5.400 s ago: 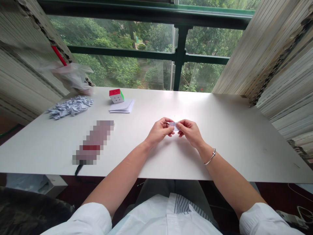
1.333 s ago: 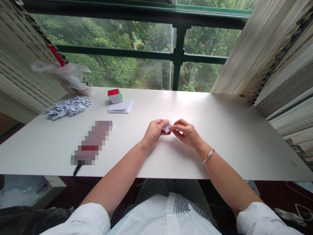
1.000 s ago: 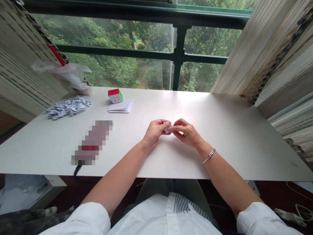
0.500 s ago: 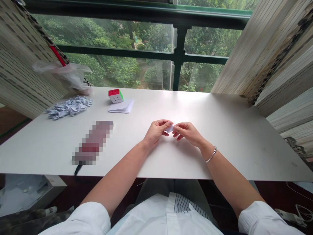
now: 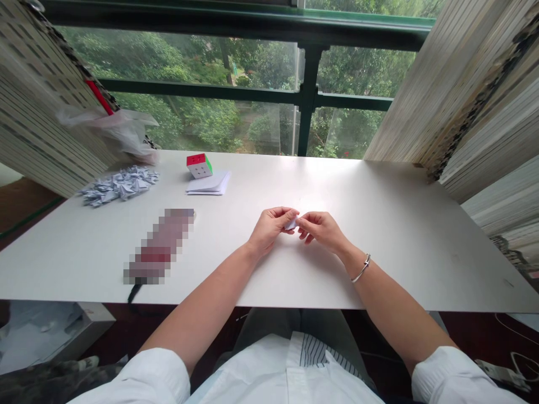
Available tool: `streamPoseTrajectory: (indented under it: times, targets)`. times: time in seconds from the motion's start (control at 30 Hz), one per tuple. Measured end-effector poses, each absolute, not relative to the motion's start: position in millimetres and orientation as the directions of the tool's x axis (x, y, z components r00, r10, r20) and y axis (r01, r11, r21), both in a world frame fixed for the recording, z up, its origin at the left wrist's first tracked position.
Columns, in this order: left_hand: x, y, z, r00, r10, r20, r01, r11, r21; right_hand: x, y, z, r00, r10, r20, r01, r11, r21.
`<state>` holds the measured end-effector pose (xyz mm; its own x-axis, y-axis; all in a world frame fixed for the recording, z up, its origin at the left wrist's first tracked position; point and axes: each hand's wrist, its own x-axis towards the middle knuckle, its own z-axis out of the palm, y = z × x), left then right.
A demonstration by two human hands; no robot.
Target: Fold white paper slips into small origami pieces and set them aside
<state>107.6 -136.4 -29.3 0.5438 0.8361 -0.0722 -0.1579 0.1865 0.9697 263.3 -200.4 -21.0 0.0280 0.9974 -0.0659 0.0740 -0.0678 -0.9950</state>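
A small folded piece of white paper [image 5: 291, 224] is held just above the white table, between my two hands. My left hand [image 5: 272, 229] pinches it between thumb and fingers from the left. From the right, the thumb and forefinger of my right hand [image 5: 320, 229] close on its other edge, while the other fingers curl below. Much of the paper is hidden behind my fingers, so its exact folded shape cannot be made out.
On the white table [image 5: 404, 235] a puzzle cube [image 5: 199, 166] rests on folded white sheets [image 5: 210, 184]. Left of them lies a heap of folded paper pieces [image 5: 120, 185]. A blurred-out object [image 5: 160, 247] lies at front left. A plastic bag [image 5: 126, 132] stands by the curtain.
My right hand has shifted slightly left, closer to my left hand, and its fingers have drawn together on the paper. The paper has turned a little between them.
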Motion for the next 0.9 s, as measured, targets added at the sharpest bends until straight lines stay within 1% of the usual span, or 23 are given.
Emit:
streamPoseTrajectory:
  times: [0.13, 0.23, 0.33, 0.5, 0.63, 0.9]
  targets:
    - [107.9, -136.2, -28.3, 0.553, 0.829, -0.080, -0.203, 0.227, 0.952, 266.4, -197.4, -21.8, 0.108, 0.993, -0.054, 0.031, -0.058, -0.998]
    - [106.6, -135.9, -27.7, 0.553, 0.830, -0.068, -0.208, 0.216, 0.954, 270.5, -195.9, -21.8, 0.165, 0.985, -0.051, -0.013, -0.050, -0.999]
    - [105.8, -136.0, -27.0, 0.546, 0.836, -0.050, -0.217, 0.199, 0.956, 274.3, -196.9, -19.5, 0.119, 0.991, -0.065, -0.060, -0.059, -0.996]
    - [105.8, -136.8, -25.1, 0.572, 0.819, -0.043, -0.215, 0.201, 0.956, 281.1, -199.1, -16.6, -0.003, 0.990, -0.140, -0.169, -0.139, -0.976]
    - [104.9, -136.4, -25.3, 0.590, 0.807, -0.034, -0.206, 0.191, 0.960, 283.4, -198.1, -18.2, -0.007, 0.986, -0.164, -0.187, -0.163, -0.969]
    - [105.0, -136.0, -26.7, 0.592, 0.805, -0.025, -0.213, 0.187, 0.959, 281.6, -196.9, -21.0, 0.043, 0.989, -0.142, -0.188, -0.132, -0.973]
